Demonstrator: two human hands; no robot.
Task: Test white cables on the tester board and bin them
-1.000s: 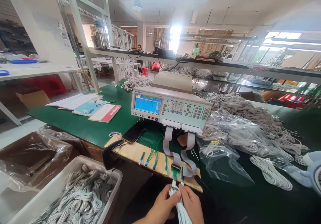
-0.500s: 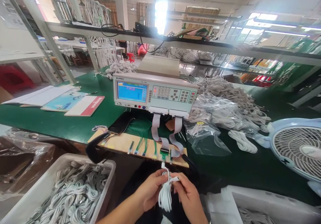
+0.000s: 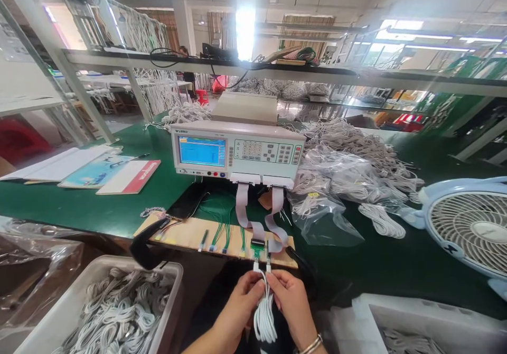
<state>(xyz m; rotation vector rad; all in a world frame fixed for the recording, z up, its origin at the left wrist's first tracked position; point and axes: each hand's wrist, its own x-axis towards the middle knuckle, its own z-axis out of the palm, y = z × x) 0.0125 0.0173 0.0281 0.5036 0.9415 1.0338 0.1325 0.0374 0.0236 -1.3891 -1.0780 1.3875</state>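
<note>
A coiled white cable (image 3: 265, 319) hangs between my two hands below the front edge of a wooden board (image 3: 186, 233). With fingers closed, my left hand (image 3: 246, 297) grips the cable near its left plug, which meets the green circuit board (image 3: 257, 250). My right hand (image 3: 288, 297) pinches the cable's other plug (image 3: 269, 267) at the small dark connector just to the right. Grey ribbon cables (image 3: 242, 206) run from these connectors up to a tester (image 3: 237, 150) with a lit blue screen.
On the left, a white bin (image 3: 176, 277) holds many coiled cables; another white bin (image 3: 366, 311) is at lower right. A blue fan (image 3: 467, 227) stands at the right. Bagged cables (image 3: 348, 179) are piled beside the tester, and booklets (image 3: 129, 177) lie on the green table. A black clamp (image 3: 144, 248) grips the board.
My right hand has brought the second plug up to the connector beside the first. The tester's red text and red light have gone from view. The camera view has shifted slightly.
</note>
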